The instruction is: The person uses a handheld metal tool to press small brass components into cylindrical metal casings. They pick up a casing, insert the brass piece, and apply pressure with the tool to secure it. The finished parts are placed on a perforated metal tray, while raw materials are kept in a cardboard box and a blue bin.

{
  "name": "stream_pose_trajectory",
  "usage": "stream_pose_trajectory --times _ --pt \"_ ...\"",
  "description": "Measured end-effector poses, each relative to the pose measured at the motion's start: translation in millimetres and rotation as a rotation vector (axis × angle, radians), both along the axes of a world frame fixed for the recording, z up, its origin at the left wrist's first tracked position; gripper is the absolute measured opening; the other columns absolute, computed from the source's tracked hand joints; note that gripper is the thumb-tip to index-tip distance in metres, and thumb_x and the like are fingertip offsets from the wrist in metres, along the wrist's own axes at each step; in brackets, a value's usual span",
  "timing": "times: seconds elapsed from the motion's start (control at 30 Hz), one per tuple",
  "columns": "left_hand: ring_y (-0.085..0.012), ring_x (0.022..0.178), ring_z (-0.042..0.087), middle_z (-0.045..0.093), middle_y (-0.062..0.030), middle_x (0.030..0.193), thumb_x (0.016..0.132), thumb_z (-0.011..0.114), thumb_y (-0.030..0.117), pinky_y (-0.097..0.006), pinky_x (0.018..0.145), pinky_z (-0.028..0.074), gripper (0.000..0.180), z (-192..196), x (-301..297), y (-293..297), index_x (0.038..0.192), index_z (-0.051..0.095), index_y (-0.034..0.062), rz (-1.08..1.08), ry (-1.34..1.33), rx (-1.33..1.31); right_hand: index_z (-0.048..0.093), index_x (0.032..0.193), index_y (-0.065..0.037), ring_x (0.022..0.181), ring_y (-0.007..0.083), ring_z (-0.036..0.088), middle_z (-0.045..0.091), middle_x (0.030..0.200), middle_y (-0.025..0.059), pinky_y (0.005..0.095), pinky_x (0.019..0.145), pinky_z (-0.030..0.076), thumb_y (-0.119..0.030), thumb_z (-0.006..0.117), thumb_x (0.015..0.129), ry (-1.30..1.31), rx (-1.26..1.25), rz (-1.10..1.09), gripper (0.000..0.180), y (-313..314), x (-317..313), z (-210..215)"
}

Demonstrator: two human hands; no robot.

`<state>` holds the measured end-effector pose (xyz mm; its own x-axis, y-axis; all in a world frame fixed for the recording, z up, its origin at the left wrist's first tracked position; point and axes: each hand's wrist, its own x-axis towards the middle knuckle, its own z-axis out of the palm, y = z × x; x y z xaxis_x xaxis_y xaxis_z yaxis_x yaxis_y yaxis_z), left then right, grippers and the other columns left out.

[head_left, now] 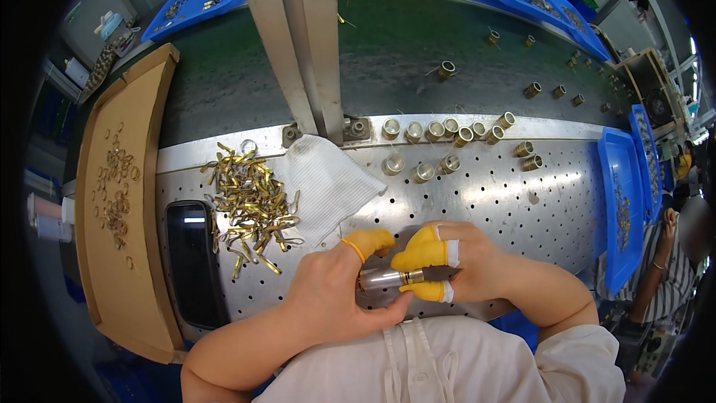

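Close to my body, both hands meet around a shiny silver cylinder with a brass-coloured band (382,278). My left hand (335,283) grips it from the left, thumb below; a yellow finger cover is on that hand. From the other side, my right hand (455,261), wearing yellow finger covers with white edges, closes on a dark brown tapered piece (438,273) in line with the band. Whether the two are joined I cannot tell. Beyond the hands, several small metal cylinders (424,172) stand on the perforated metal worktop (477,213).
A heap of brass-coloured clips (250,201) lies left, beside a white cloth (324,183) and a black phone (192,261). The cardboard tray (138,283) holds small rings. More cylinders ride the dark green belt (403,30) behind a metal post (298,37). Blue trays (619,254) and another person (656,261) are right.
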<state>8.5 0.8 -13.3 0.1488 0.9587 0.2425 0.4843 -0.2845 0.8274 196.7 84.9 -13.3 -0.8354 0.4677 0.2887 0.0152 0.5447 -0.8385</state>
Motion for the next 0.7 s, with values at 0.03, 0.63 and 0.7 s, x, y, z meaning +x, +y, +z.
stream_pose_trajectory --times 0.03,0.63,0.7 --pt "-0.0115 0.042 0.050 0.059 -0.0056 0.072 0.058 0.076 0.020 -0.023 0.039 0.041 0.056 0 1 0 0.103 0.048 0.0013 0.001 -0.011 0.008 0.065 0.091 -0.005 0.072 0.0246 0.059 0.058 0.079 0.0067 0.0323 0.063 0.049 -0.008 0.076 0.063 -0.003 0.033 -0.002 0.030 -1 -1 -1" --pt "-0.0207 0.045 0.055 0.054 -0.0080 0.063 0.061 0.072 0.039 -0.031 0.041 0.045 0.062 3 -2 2 0.105 0.052 -0.0009 0.056 0.227 0.010 0.056 0.104 -0.007 0.071 0.0262 0.057 0.059 0.082 0.0091 0.0336 0.062 0.047 -0.022 0.074 0.069 -0.190 0.130 -0.030 0.042 8 7 10" --pt "-0.0210 0.045 0.055 0.054 -0.0080 0.062 0.061 0.073 0.038 -0.031 0.041 0.045 0.060 1 -2 0 0.103 0.054 -0.0002 0.054 0.221 0.032 0.058 0.098 -0.006 0.069 0.0269 0.058 0.059 0.078 0.0092 0.0342 0.060 0.047 -0.019 0.073 0.069 -0.178 0.082 -0.020 0.035 8 4 11"
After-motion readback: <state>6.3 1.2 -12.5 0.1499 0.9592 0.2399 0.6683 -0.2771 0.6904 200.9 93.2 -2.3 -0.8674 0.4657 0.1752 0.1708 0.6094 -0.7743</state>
